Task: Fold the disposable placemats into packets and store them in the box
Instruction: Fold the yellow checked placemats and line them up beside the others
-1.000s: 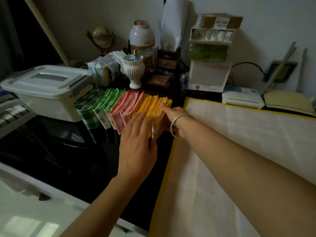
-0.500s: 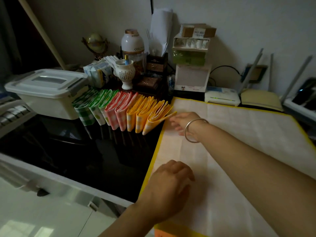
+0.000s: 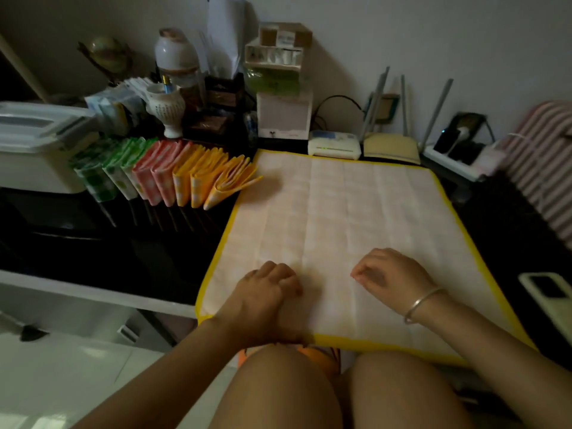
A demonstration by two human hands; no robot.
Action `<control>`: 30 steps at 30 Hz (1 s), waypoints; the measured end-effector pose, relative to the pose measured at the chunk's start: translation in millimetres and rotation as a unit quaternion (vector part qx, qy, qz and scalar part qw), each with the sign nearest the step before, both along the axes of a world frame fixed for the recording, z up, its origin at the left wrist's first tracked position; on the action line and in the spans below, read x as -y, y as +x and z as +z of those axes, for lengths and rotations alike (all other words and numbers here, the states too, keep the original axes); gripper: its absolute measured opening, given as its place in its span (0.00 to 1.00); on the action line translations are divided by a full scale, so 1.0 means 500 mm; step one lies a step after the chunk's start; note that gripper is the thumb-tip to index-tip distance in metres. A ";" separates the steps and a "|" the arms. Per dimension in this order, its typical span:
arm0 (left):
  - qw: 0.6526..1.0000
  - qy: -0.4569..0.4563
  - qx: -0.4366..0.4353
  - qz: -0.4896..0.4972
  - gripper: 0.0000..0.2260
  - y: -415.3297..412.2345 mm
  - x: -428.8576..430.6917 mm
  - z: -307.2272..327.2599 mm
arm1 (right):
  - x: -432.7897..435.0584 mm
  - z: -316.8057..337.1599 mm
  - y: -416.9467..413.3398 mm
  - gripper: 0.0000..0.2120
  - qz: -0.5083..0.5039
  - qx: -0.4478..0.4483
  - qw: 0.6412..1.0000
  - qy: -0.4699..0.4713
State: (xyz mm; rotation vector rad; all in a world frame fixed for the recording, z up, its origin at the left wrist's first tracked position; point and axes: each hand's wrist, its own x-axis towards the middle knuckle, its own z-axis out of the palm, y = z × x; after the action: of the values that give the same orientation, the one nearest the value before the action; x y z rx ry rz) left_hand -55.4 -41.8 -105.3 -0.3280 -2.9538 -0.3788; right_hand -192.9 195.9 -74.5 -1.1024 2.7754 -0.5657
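On the dark tabletop before you, the yellow-edged placemat [image 3: 340,212] lies flat and unfolded, just beside the row of folded packets [image 3: 167,178]; the lidded box [image 3: 34,168] stands past them. Your left hand [image 3: 269,292] rests curled on the mat's near part, and I cannot tell whether it pinches anything. Your right hand [image 3: 390,274] sits loosely curled on the mat, holding nothing. The first fold looks next: catch the near edge evenly with both hands.

Your yellow-edged placemat [image 3: 334,212] spread flat before you, folded packets [image 3: 173,178] in green, pink and yellow standing in a row just off its far-left corner, white lidded box [image 3: 34,162] closed beside them
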 end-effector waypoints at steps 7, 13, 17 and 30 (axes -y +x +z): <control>0.998 -0.002 0.066 0.007 0.33 0.001 -0.006 0.016 | -0.135 -0.064 0.067 0.25 0.035 -0.036 0.999 -0.009; 0.995 0.032 0.092 0.016 0.36 0.014 -0.012 0.021 | -0.170 -0.051 0.081 0.28 0.048 0.037 0.998 0.009; 0.991 0.077 0.109 0.031 0.33 0.013 -0.005 0.024 | -0.175 -0.037 0.078 0.18 0.041 0.083 0.995 -0.024; 0.926 0.012 -0.069 0.370 0.12 0.015 0.042 0.048 | -0.107 0.021 0.050 0.11 -0.045 0.061 0.997 0.033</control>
State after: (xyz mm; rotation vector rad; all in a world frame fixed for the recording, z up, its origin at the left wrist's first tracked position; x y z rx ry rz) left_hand -47.9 -62.9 -81.1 0.7194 -2.6644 -0.2650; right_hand -167.8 249.3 -63.8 -0.9005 2.7275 -0.5272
